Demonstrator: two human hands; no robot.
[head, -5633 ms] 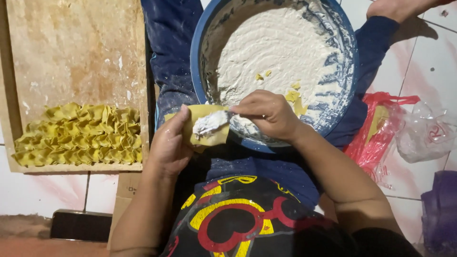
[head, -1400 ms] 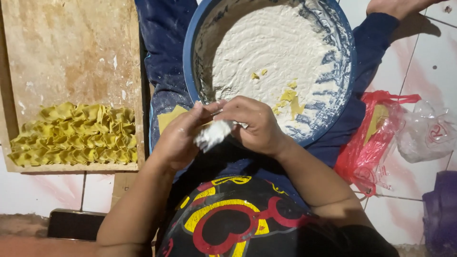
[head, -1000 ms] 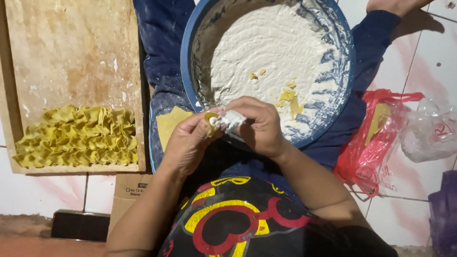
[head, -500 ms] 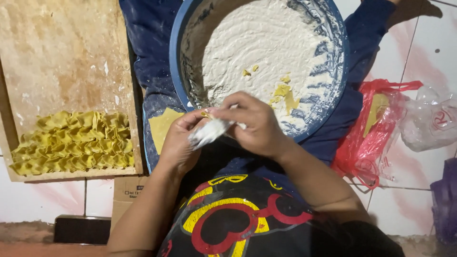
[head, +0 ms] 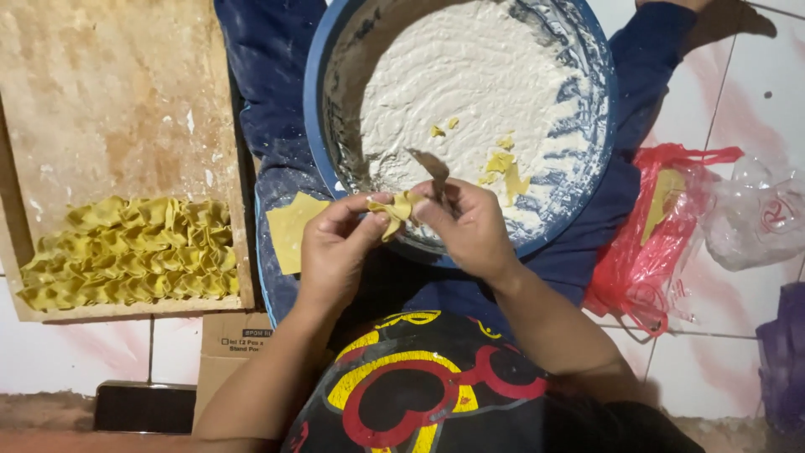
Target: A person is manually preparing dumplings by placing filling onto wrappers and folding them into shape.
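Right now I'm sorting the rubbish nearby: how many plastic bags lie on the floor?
2. A red plastic bag lies on the tiles right of the blue basin, and a clear plastic bag sits just beyond it. More may be hidden out of frame.

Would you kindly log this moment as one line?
left hand + right hand: pinching folded yellow dumpling | blue bowl: white filling | wooden board: finished dumplings

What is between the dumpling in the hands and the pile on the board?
Nothing solid. From the dumpling in both hands to the pile on the board there is only a flat yellow wrapper lying low on the lap.
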